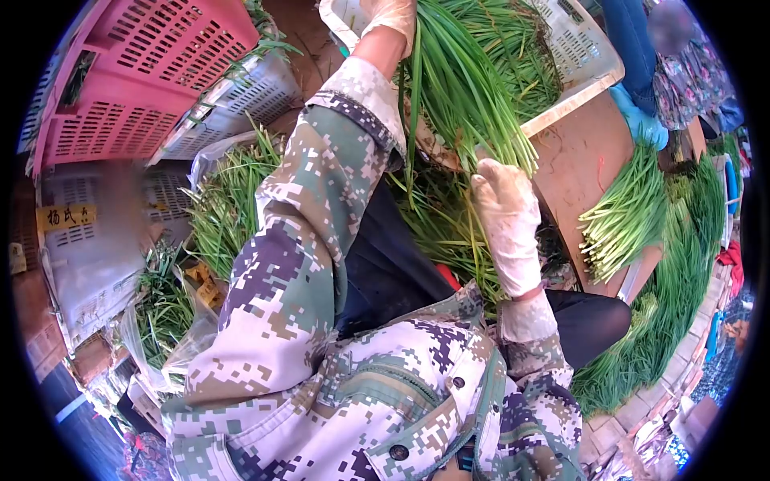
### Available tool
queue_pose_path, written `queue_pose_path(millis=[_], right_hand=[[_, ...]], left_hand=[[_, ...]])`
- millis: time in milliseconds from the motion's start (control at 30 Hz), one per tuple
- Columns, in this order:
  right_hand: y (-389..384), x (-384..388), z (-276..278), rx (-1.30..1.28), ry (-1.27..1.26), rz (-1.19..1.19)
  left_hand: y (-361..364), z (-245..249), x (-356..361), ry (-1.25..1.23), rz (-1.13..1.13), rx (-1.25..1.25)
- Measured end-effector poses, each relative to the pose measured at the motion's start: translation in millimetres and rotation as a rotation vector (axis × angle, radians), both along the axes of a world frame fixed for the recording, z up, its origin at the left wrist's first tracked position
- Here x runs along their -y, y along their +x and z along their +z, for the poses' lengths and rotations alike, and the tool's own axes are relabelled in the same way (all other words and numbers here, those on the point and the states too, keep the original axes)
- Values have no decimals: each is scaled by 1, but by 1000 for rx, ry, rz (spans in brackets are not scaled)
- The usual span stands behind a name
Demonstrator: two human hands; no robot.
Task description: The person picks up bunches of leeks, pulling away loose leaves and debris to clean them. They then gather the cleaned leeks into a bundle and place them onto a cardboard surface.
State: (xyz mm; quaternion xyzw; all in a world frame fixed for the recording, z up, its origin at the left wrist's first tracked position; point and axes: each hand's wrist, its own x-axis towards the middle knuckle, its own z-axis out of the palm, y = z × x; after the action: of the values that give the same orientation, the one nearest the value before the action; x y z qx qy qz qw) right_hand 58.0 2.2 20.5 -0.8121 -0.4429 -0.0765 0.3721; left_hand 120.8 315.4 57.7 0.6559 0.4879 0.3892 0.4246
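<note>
A long bunch of garlic chives [465, 80] hangs over the near rim of a white crate, its pale cut ends pointing down to the right. My left hand [391, 20], in a thin pale glove, is closed round the leafy upper end at the top edge of the view. Right below the cut ends is my right hand [507, 212], also gloved, its fingers curled together on a few thin yellowish leaves. Loose yellow-green leaves [441, 232] lie in a heap under the bunch, between my knees.
The white crate [571, 104] holds more chives. On the right, bundled chives [630, 212] rest on a brown board, near a person's blue-gloved hand [639, 119]. A long pile of chives [670, 297] curves beyond. Pink crates [120, 104] and a bag of leaves [228, 192] stand left.
</note>
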Motion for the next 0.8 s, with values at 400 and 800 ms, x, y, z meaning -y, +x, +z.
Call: queue_pose_path(millis=[400, 800], right_hand=[[10, -44, -36, 379, -174, -97], [49, -18, -24, -636, 55, -3]], left_hand=[[5, -2, 7, -56, -39, 68], [8, -5, 9, -59, -81, 199]])
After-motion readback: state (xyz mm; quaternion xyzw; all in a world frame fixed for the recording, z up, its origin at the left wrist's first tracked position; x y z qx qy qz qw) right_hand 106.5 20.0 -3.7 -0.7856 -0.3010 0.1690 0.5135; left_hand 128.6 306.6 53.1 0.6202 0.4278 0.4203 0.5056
